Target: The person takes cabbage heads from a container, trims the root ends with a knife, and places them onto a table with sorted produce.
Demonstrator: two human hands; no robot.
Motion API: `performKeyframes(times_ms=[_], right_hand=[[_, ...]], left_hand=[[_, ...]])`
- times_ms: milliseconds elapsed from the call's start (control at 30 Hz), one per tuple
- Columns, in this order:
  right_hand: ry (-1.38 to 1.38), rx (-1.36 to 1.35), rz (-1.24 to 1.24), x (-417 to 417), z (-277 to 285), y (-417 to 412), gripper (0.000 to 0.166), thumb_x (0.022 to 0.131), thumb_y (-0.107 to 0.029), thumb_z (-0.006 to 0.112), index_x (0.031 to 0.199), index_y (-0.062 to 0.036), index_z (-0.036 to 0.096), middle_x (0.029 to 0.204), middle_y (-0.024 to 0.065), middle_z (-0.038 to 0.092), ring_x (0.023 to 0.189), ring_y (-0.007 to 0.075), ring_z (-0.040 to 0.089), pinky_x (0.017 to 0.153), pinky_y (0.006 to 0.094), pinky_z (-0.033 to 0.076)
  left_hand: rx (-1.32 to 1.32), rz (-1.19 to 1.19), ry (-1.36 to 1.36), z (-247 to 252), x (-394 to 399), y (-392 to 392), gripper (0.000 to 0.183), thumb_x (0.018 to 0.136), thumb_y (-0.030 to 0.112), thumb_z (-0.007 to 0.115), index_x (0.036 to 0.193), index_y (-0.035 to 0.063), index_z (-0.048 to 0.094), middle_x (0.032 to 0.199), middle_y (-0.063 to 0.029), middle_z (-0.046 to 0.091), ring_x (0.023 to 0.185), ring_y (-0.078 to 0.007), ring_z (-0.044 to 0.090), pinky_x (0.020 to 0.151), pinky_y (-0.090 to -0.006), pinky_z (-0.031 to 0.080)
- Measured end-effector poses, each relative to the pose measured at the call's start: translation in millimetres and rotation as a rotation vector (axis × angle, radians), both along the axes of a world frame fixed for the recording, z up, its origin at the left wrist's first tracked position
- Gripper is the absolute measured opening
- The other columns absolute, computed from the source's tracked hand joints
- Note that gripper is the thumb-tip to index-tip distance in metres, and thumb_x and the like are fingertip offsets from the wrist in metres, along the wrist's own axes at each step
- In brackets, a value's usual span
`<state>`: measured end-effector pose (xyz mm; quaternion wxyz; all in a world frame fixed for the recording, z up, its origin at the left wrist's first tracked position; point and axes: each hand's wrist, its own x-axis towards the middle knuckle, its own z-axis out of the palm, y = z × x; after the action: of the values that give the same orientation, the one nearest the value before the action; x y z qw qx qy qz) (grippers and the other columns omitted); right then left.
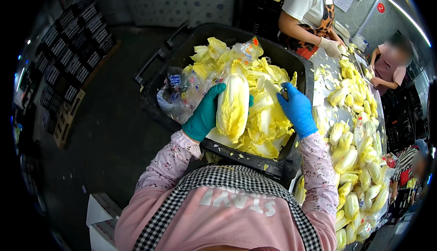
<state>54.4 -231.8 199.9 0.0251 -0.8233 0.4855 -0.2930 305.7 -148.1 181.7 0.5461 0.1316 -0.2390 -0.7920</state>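
My left hand, in a green glove, holds a napa cabbage upright over a large black bin. Its fingertips show at the cabbage's right side. To the right, my right hand, in a blue glove, is closed around a small tool, perhaps a knife; only a bit of its handle shows at the thumb, and the blade cannot be made out. Loose yellow cabbage leaves and crumpled clear plastic wrappers with print fill the bin beneath both hands.
Right of the bin, a long metal table bears many napa cabbages and leaf scraps. A co-worker stands at its far end, with others along its right side. Stacked black crates and a wooden pallet are at left; a white box lies lower left.
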Motion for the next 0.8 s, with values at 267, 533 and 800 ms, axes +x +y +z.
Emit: performKeyframes(times_ms=[267, 533, 800], right_hand=[[-0.573, 0.681, 0.243, 60, 8, 57, 0.064, 0.079, -0.033, 0.076, 0.130, -0.0057, 0.048, 0.103, 0.0126, 0.062, 0.094, 0.0196, 0.059, 0.085, 0.0334, 0.047], [-0.326, 0.400, 0.299, 40, 27, 47, 0.041, 0.080, -0.020, 0.070, 0.118, -0.0112, 0.055, 0.082, 0.0127, 0.064, 0.073, 0.0219, 0.063, 0.072, 0.0324, 0.050], [-0.095, -0.042, 0.236, 15, 0, 10, 0.037, 0.074, -0.012, 0.072, 0.109, -0.0134, 0.061, 0.070, 0.0109, 0.059, 0.064, 0.0250, 0.063, 0.061, 0.0336, 0.051]], left_hand=[[-0.021, 0.053, -0.191, -10, -11, -8, 0.051, 0.094, 0.022, 0.057, 0.137, 0.0033, 0.037, 0.126, -0.0136, 0.053, 0.116, -0.0232, 0.054, 0.097, -0.0354, 0.047], [-0.118, -0.104, -0.607, 24, 15, -1, 0.062, 0.083, 0.019, 0.066, 0.134, -0.0029, 0.039, 0.127, -0.0161, 0.053, 0.114, -0.0272, 0.056, 0.095, -0.0368, 0.048], [-0.066, -0.476, -0.352, 25, 29, 15, 0.092, 0.069, 0.041, 0.072, 0.135, -0.0103, 0.034, 0.120, -0.0272, 0.056, 0.105, -0.0370, 0.060, 0.090, -0.0417, 0.050]])
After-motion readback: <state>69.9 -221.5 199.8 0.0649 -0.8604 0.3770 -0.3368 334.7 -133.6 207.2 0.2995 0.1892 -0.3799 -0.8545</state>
